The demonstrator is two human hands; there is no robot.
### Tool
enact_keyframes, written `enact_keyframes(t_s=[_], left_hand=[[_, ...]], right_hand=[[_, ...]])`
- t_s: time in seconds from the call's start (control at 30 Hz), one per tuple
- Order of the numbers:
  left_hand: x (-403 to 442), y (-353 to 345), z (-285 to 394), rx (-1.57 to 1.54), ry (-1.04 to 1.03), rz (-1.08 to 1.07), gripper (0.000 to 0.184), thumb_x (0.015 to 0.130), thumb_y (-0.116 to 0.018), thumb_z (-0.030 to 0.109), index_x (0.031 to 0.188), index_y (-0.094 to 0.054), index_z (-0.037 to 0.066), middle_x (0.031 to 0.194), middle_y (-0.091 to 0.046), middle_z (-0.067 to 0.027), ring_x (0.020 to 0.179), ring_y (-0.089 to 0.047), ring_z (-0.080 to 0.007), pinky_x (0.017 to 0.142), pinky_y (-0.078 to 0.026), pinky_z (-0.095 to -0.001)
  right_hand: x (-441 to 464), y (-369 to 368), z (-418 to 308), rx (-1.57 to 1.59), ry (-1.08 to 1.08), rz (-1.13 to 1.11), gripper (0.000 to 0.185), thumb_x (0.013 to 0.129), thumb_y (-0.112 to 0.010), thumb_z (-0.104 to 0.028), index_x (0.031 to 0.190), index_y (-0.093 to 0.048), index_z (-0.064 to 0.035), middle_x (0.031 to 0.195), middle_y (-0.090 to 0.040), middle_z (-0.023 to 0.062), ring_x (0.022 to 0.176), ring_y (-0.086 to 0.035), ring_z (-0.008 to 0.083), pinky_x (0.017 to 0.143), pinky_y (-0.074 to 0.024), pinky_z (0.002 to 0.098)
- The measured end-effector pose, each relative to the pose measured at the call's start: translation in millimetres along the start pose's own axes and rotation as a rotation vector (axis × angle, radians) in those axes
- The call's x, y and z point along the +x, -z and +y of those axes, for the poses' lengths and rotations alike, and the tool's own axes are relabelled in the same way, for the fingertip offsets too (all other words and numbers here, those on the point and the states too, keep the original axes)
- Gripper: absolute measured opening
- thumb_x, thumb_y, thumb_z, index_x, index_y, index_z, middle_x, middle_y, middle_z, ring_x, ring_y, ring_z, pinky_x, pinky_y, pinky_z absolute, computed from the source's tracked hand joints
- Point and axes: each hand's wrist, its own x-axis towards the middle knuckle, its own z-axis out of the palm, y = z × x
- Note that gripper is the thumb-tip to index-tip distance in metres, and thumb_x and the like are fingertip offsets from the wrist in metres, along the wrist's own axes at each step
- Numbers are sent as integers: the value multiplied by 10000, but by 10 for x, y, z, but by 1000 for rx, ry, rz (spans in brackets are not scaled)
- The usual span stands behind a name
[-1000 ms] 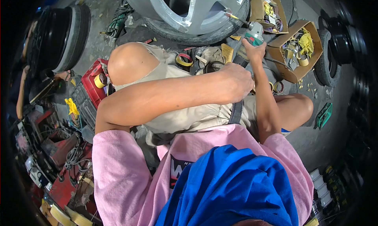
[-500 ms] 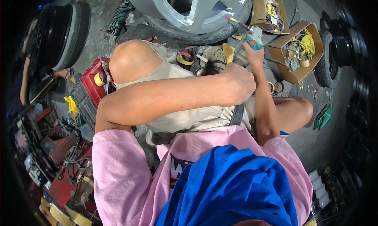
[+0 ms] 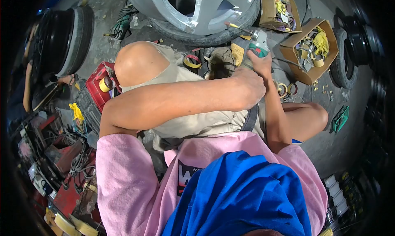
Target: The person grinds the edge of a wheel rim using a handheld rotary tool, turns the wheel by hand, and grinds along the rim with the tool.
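Note:
My right hand (image 3: 261, 63) is closed around the green-and-grey head of a power grinder (image 3: 259, 44). From its metal nose a thin shaft points left, ending in a small reddish-yellow tip over the spokes of a silver alloy wheel (image 3: 201, 24). Crossing my lap, my left arm ends in my left hand (image 3: 247, 88), fingers wrapped at the grinder's rear end; the grip itself is mostly hidden behind the knuckles. Under the wheel lies a black tire (image 3: 193, 40). Near my hands are a yellow sandpaper piece (image 3: 237, 53) and a tape roll (image 3: 192, 62).
Two cardboard boxes of scraps (image 3: 304, 73) (image 3: 269, 20) stand right of the wheel. More tires (image 3: 345, 67) are at both sides. A red crate (image 3: 95, 86) sits by my left knee, with tools and cables (image 3: 80, 162) behind. A green tray (image 3: 339, 119) lies at right.
Both hands have shifted slightly left with the grinder. Its tip has moved left and a little nearer to me across the wheel. My grip looks the same.

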Motion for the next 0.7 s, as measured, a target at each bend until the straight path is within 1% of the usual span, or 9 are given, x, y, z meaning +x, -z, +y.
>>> enact_keyframes(t_s=[0.1, 0.17, 0.23, 0.3, 0.37, 0.5, 0.57, 0.63, 0.7], left_hand=[[24, 8, 30, -29, -9, -9, 94, 763, -665, 75, 752, -743, 25, 786, -723, -185, 744, -728, -349, 655, -580, -436], [56, -8, 31, -18, -7, -20, 94, 766, -664, 75, 751, -742, 24, 790, -724, -185, 749, -728, -346, 657, -580, -437], [78, -10, 23, -8, -7, -27, 95, 768, -663, 74, 750, -742, 24, 794, -724, -186, 754, -729, -343, 659, -579, -437], [90, -9, 3, -12, 23, -88, 100, 768, -658, 74, 748, -738, 18, 783, -720, -191, 743, -724, -350, 658, -577, -444], [96, -22, -9, -24, 29, -73, 102, 768, -657, 75, 749, -739, 16, 781, -719, -193, 744, -722, -352, 658, -575, -446], [65, -6, 0, -32, 3, -9, 103, 764, -656, 75, 753, -743, 22, 781, -722, -189, 752, -723, -349, 659, -573, -451], [59, -9, 2, -30, 2, -23, 105, 767, -654, 76, 755, -745, 23, 784, -723, -188, 754, -724, -348, 660, -574, -450], [82, -30, -6, -28, 0, -35, 107, 770, -653, 76, 758, -746, 24, 786, -725, -187, 757, -725, -347, 661, -574, -449], [92, -28, -16, 13, 11, -77, 110, 770, -652, 76, 764, -747, 21, 788, -725, -189, 755, -725, -347, 663, -575, -448]], right_hand=[[-123, -34, -197, -19, -50, 74, 885, 621, -889, -420, 1211, -525, 129, 1158, -665, 256, 1044, -665, 325, 920, -520, 407], [-53, -63, -179, -17, -48, 96, 914, 620, -888, -428, 1229, -507, 138, 1166, -660, 272, 1051, -665, 346, 928, -517, 415], [-50, -33, -271, -54, -18, 180, 946, 621, -890, -435, 1246, -486, 148, 1172, -653, 295, 1067, -663, 366, 937, -513, 422], [-13, -6, -207, -98, -2, 161, 953, 621, -892, -437, 1250, -481, 148, 1164, -655, 298, 1062, -667, 369, 931, -517, 425], [11, 6, -129, -144, 10, 139, 959, 621, -894, -440, 1254, -475, 147, 1156, -658, 301, 1057, -671, 373, 926, -520, 429], [-4, -6, -175, -61, 11, 133, 961, 623, -894, -438, 1264, -472, 140, 1146, -667, 299, 1053, -679, 385, 924, -527, 435], [4, -9, -181, -37, 1, 161, 965, 623, -894, -436, 1270, -469, 140, 1147, -668, 300, 1055, -679, 389, 927, -527, 435], [-33, 46, -268, -90, 10, 97, 971, 623, -895, -439, 1270, -467, 145, 1151, -666, 306, 1057, -678, 397, 928, -527, 437], [-26, 45, -259, -117, 34, 94, 961, 623, -896, -441, 1258, -471, 142, 1143, -668, 303, 1047, -680, 396, 923, -527, 442]])
